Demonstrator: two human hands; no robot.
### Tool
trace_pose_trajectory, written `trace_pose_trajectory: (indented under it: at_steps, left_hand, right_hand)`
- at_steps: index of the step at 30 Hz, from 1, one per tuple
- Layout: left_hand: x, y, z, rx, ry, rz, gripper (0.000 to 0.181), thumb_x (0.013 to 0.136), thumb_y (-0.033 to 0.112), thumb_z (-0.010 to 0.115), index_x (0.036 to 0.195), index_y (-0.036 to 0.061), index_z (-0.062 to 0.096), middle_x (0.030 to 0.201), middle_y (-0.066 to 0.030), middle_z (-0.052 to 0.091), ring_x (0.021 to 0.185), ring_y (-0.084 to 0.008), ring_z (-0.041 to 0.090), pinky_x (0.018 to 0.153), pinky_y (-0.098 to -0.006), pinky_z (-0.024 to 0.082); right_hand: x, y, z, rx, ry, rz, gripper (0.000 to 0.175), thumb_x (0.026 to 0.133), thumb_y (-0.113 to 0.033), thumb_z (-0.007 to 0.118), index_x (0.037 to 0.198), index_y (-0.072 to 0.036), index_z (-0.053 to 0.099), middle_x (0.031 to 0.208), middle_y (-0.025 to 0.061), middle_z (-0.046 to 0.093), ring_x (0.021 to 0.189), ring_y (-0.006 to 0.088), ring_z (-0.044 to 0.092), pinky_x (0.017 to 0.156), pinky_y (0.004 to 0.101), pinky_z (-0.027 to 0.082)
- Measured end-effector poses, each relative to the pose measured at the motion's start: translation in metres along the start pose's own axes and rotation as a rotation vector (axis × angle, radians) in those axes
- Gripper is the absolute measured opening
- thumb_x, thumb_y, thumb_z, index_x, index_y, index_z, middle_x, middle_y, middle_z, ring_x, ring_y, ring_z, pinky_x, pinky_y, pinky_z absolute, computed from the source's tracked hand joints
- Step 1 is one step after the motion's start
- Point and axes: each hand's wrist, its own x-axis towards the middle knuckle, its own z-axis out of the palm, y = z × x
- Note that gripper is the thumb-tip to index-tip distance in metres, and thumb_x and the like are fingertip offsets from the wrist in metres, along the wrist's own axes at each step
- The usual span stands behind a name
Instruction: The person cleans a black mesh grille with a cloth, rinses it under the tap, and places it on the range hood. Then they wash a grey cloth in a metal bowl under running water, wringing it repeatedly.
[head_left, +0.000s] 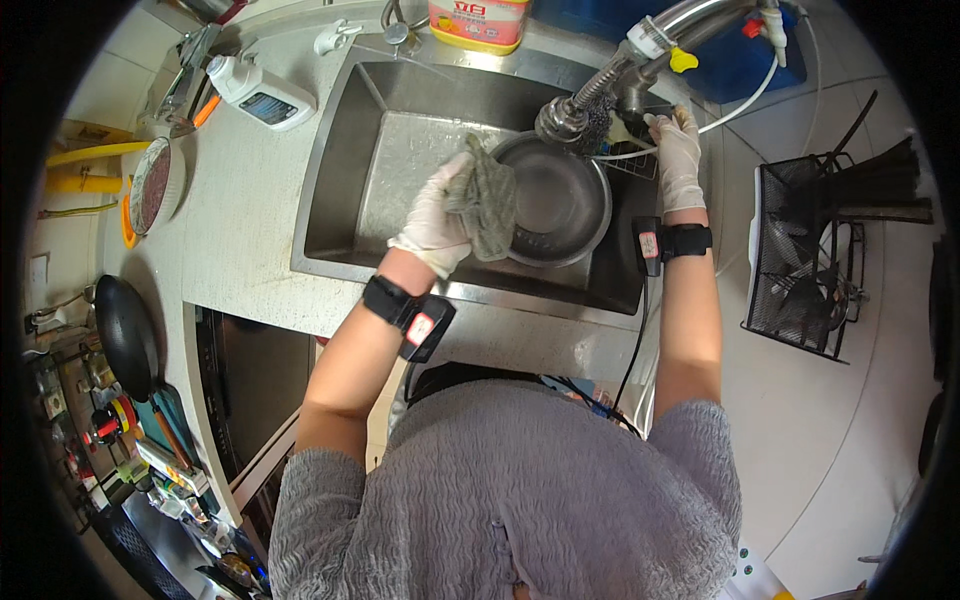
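My left hand (435, 221), in a white glove, grips a crumpled grey-green cloth (486, 201) over the sink. The cloth overlaps the left rim of a round dark pan (559, 199) inside the stainless steel sink (375, 180). My right hand (679, 154), also gloved, reaches to the sink's back right corner, beside a wire rack (637, 163). Its fingertips are close to the tap base, and what they touch is unclear. A thin white tube (739, 112) passes by this hand. The tap's spray head (562, 124) hangs above the pan's far rim, near a dark metal scourer (598, 124).
Behind the sink stands a yellow-and-pink detergent jug (480, 22). A white bottle (262, 97) lies on the left counter, near a bowl (157, 186). A black mesh utensil basket (799, 262) is at the right. A black wok (126, 337) stands at the counter's left edge.
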Motion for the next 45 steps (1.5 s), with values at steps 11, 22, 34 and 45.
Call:
trace_pose_trajectory:
  at_steps: [11,22,34,45]
  left_hand:
    - [0.1,-0.032,-0.025,-0.189,0.009,-0.019,0.037,0.092,0.037,0.045,0.11,0.0091,0.059,0.109,-0.0078,0.061,0.1,-0.0242,0.056,0.092,-0.0398,0.042]
    - [0.126,-0.039,-0.033,-0.295,-0.056,-0.02,0.036,0.094,0.036,0.04,0.108,0.0091,0.059,0.109,-0.0089,0.061,0.101,-0.0254,0.056,0.092,-0.0413,0.043]
    - [0.118,-0.043,-0.036,-0.261,-0.007,-0.016,0.038,0.094,0.038,0.039,0.117,0.0118,0.055,0.119,-0.0063,0.056,0.108,-0.0245,0.053,0.096,-0.0442,0.04]
    - [0.096,-0.032,-0.039,0.398,0.165,-0.001,0.038,0.096,0.031,0.038,0.128,0.0124,0.046,0.123,-0.0052,0.054,0.108,-0.0205,0.053,0.091,-0.0397,0.045]
  right_hand:
    - [0.064,0.045,-0.007,-0.297,0.005,-0.028,0.03,0.085,-0.026,0.055,0.107,-0.006,0.059,0.085,0.0123,0.065,0.074,0.0215,0.063,0.065,0.0311,0.048]
    - [0.03,0.029,0.0,-0.17,0.052,-0.037,0.016,0.09,-0.018,0.054,0.097,-0.003,0.059,0.082,0.0071,0.065,0.071,0.0136,0.06,0.064,0.0248,0.047]
    - [-0.018,0.003,0.013,-0.067,0.2,-0.13,0.035,0.084,-0.013,0.059,0.117,-0.002,0.049,0.105,0.0141,0.06,0.085,0.0191,0.059,0.08,0.0286,0.046]
    - [-0.107,0.018,0.063,-0.182,-0.605,0.155,0.061,0.077,-0.017,0.069,0.129,0.0,0.043,0.113,0.0152,0.058,0.109,0.0226,0.053,0.093,0.0306,0.039]
